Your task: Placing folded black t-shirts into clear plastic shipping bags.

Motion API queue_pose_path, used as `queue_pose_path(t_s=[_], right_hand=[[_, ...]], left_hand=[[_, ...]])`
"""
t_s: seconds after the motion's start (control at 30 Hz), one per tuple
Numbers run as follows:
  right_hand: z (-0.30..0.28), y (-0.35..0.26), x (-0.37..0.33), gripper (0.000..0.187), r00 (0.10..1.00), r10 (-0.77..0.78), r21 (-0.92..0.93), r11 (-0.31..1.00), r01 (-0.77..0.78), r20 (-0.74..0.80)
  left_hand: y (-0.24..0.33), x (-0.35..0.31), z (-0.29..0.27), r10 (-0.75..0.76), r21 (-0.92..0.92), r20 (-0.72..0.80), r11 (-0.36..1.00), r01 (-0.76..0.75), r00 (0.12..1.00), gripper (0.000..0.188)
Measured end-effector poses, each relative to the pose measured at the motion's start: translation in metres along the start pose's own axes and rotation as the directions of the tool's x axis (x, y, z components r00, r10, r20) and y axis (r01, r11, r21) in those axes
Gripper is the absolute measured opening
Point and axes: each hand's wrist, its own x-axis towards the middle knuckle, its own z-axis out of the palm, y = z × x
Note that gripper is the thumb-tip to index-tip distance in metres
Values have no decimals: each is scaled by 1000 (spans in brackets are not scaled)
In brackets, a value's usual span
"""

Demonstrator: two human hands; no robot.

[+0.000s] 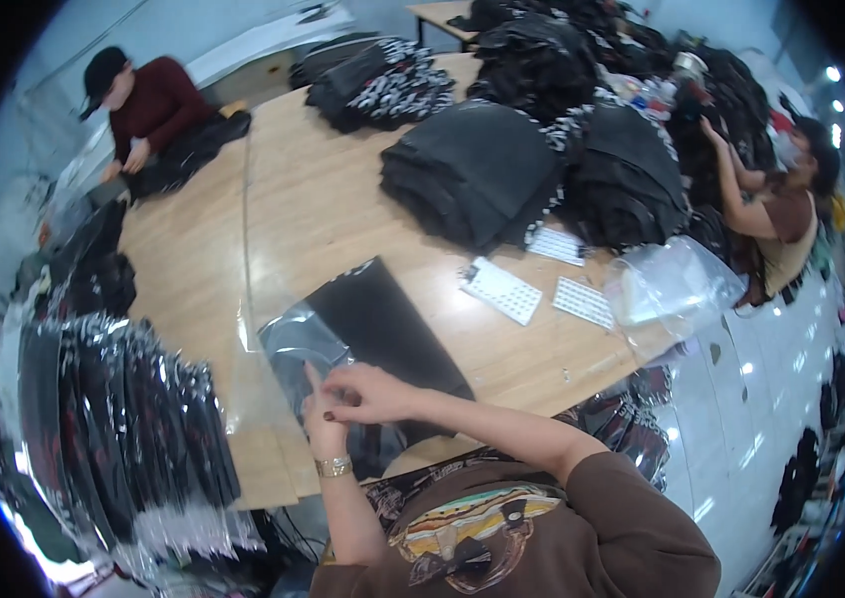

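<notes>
A folded dark garment (372,319) lies on the table in front of me. Over its left part is a clear plastic bag (298,344). My left hand (321,411), a gold watch on its wrist, is at the bag with the index finger stretched out; its other fingers are partly hidden. Crossing over from the right, my right hand (364,391) meets the left one, its fingers curled in a pinch. Whatever it pinches is too small or hidden to make out.
White sticker sheets (502,291) and a clear bag (676,289) lie to the right. Stacks of dark garments (472,169) stand farther back. Many bagged garments (123,409) line up at the left. Two other people (158,110) work at the far left and right.
</notes>
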Motion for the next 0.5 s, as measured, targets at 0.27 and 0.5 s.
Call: queue_pose_path(t_s=[0.27,0.5], right_hand=[[-4,18,7,33,999,-41,35,999,42,-16],[8,36,12,21,989,-89,-129,989,74,-116]], left_hand=[[-1,4,-7,20,126,-53,992,-13,998,85],[28,1,-19,-103,-141,74,984,112,992,85]])
